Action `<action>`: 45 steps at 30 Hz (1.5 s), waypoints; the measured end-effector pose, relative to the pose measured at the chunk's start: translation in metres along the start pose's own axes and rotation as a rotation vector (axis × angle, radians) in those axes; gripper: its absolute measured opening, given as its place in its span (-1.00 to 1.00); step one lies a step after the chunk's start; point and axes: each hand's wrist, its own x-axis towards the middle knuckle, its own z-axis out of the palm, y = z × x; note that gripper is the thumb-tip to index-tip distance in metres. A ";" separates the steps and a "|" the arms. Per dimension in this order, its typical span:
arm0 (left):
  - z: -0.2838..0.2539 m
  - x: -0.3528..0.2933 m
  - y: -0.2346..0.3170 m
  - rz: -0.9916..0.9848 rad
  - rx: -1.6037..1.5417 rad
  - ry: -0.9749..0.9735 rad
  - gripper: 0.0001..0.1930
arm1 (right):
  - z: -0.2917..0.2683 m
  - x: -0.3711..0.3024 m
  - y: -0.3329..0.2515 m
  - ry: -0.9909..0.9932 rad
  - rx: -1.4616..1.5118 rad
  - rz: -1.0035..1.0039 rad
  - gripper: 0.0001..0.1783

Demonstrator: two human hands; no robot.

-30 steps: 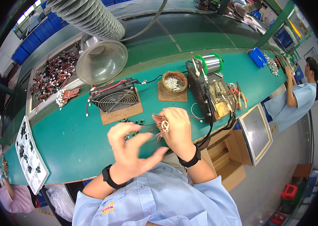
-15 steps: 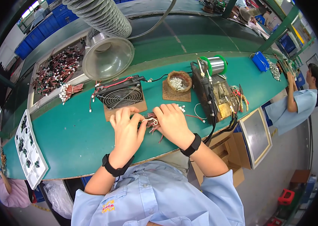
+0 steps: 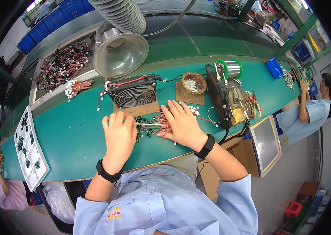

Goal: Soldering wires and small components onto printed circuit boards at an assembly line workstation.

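Note:
A bundle of brown-red wires (image 3: 160, 120) with white connectors lies on the green bench. My right hand (image 3: 185, 127) rests flat on it, fingers extended and spread, covering part of the wires. Small dark-green circuit boards (image 3: 146, 131) show at the bundle's left end. A pale, thin tie (image 3: 145, 124) stretches leftward from the wires to my left hand (image 3: 117, 135), whose thumb and fingers pinch its end. Just beyond the hands, a black fan (image 3: 133, 96) stands on a brown board.
A bowl of small silvery pieces (image 3: 193, 84) sits beside a soldering stand with a solder spool (image 3: 234, 69). To the left lies a white tray of circuit boards (image 3: 30, 152). A funnel-shaped extraction hood (image 3: 121, 55) hangs beyond the fan, near a heap of wired boards (image 3: 61, 66).
My left hand has moved left, drawing the pale tie out straight from its loop. My right hand has flattened onto the wires. Green boards now show between the hands.

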 end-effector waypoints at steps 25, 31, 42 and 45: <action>-0.056 0.003 0.047 0.070 -1.033 -0.404 -0.91 | -0.095 -0.046 -0.013 0.014 0.808 -0.137 -0.75; -0.050 -0.002 0.059 0.066 -1.050 -0.411 -0.87 | -0.139 -0.101 -0.003 0.010 1.636 0.329 -0.90; -0.036 -0.095 -0.012 -0.261 -0.275 0.049 -0.83 | -0.120 -0.203 0.144 1.060 1.105 0.852 -0.89; -0.010 -0.143 -0.028 -0.140 -0.089 0.169 -0.51 | -0.093 -0.214 0.180 1.119 1.011 0.934 -0.86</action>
